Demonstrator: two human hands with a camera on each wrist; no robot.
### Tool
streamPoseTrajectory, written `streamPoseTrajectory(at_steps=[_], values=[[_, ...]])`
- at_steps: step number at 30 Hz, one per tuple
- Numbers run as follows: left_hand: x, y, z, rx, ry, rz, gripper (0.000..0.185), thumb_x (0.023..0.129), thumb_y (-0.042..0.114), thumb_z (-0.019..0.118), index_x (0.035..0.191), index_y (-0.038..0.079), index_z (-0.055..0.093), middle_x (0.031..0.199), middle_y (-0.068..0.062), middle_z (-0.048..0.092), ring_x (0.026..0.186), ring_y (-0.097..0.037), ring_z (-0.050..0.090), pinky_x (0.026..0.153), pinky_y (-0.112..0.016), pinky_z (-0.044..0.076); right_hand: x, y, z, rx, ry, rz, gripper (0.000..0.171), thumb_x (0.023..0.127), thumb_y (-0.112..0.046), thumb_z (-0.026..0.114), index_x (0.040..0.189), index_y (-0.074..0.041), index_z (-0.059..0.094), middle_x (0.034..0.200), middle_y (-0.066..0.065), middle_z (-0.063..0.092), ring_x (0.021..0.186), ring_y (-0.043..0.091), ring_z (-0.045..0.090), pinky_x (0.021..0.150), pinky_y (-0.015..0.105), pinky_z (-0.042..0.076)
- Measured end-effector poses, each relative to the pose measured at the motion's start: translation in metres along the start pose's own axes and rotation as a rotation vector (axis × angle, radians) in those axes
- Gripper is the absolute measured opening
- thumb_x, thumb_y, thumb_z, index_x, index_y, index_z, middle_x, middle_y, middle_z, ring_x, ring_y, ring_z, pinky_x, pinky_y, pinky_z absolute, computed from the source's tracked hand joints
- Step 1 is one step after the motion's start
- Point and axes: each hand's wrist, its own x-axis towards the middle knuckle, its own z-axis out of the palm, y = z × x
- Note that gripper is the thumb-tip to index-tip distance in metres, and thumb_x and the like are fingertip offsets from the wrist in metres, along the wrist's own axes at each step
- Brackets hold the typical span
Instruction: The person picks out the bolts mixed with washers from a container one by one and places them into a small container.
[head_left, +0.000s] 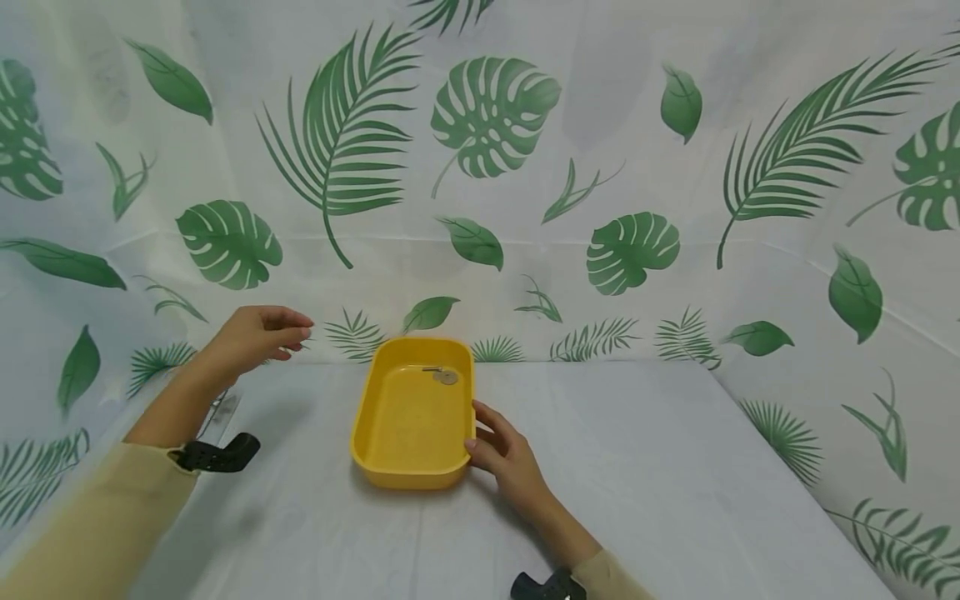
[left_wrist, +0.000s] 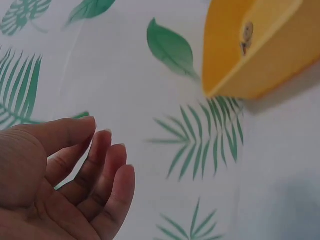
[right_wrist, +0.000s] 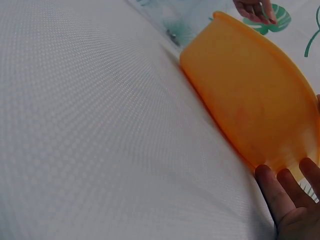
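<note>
A yellow plastic tray point(head_left: 411, 421) with raised walls stands on the white-covered table. Near its far right corner lie a small round grey metal disc point(head_left: 447, 377) and a short thin metal piece point(head_left: 432, 368), its exact kind too small to tell. My right hand point(head_left: 508, 458) holds the tray's right side, thumb at the rim; in the right wrist view its fingers point(right_wrist: 282, 195) touch the outer wall. Left of the tray, my left hand point(head_left: 258, 337) hangs in the air with loosely bent fingers. Nothing shows between its fingers in the left wrist view.
Partly hidden behind the left wrist, a shiny object point(head_left: 221, 412) lies at the table's left edge; its kind is unclear. A white cloth point(head_left: 637, 467) covers the table. Behind it hangs a leaf-patterned curtain point(head_left: 570, 275). Each wrist carries a black strap-mounted device point(head_left: 217, 454).
</note>
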Motion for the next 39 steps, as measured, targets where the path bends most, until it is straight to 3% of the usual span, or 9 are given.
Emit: streamPoseTrajectory(at_steps=[6,15,21,28,34,39], values=[[0.011,0.024,0.024,0.004,-0.039,0.058,0.043,0.103,0.033,0.058,0.134,0.004,0.059,0.131,-0.020,0.064,0.112,-0.032,0.064,0.098,-0.040,0.059,0.000,0.001,-0.001,0.000,-0.007,-0.016,0.060,0.102,-0.021,0.060,0.157,-0.013,0.037,0.161,0.013,0.039,0.139,0.037,0.051,0.094,0.026,0.059],[0.034,0.051,0.078,-0.043,-0.121,0.112,0.030,0.100,0.018,0.061,0.124,0.002,0.066,0.123,-0.018,0.067,0.112,-0.035,0.065,0.094,-0.039,0.061,-0.002,-0.001,-0.001,0.017,-0.002,-0.004,0.060,0.102,-0.020,0.060,0.156,-0.012,0.037,0.161,0.015,0.038,0.140,0.039,0.050,0.094,0.026,0.059],[0.044,0.063,0.105,-0.073,-0.125,0.143,0.028,0.100,0.013,0.061,0.123,-0.001,0.067,0.120,-0.021,0.068,0.109,-0.036,0.067,0.094,-0.042,0.060,-0.001,-0.001,-0.001,0.035,-0.015,-0.010,0.061,0.101,-0.018,0.060,0.157,-0.011,0.036,0.162,0.015,0.038,0.141,0.039,0.049,0.094,0.026,0.059],[0.065,0.063,0.133,-0.056,-0.107,0.142,0.028,0.099,0.011,0.061,0.122,-0.003,0.067,0.119,-0.022,0.069,0.105,-0.035,0.068,0.086,-0.037,0.062,0.000,0.000,-0.002,0.042,-0.021,-0.008,0.061,0.101,-0.016,0.060,0.157,-0.011,0.036,0.161,0.016,0.038,0.141,0.039,0.048,0.095,0.026,0.058],[0.078,0.058,0.151,-0.009,-0.085,0.085,0.025,0.099,0.008,0.060,0.121,-0.001,0.069,0.123,-0.020,0.068,0.105,-0.031,0.065,0.096,-0.039,0.058,-0.001,-0.003,-0.002,0.045,-0.018,0.002,0.061,0.101,-0.015,0.060,0.157,-0.011,0.036,0.162,0.015,0.037,0.142,0.039,0.048,0.095,0.026,0.058],[0.085,0.050,0.164,-0.039,-0.091,0.051,0.027,0.099,0.006,0.058,0.123,0.002,0.069,0.127,-0.020,0.067,0.109,-0.031,0.063,0.102,-0.041,0.055,-0.003,-0.002,-0.002,0.051,-0.013,0.001,0.061,0.100,-0.014,0.061,0.156,-0.010,0.037,0.162,0.015,0.038,0.141,0.039,0.048,0.096,0.026,0.058]])
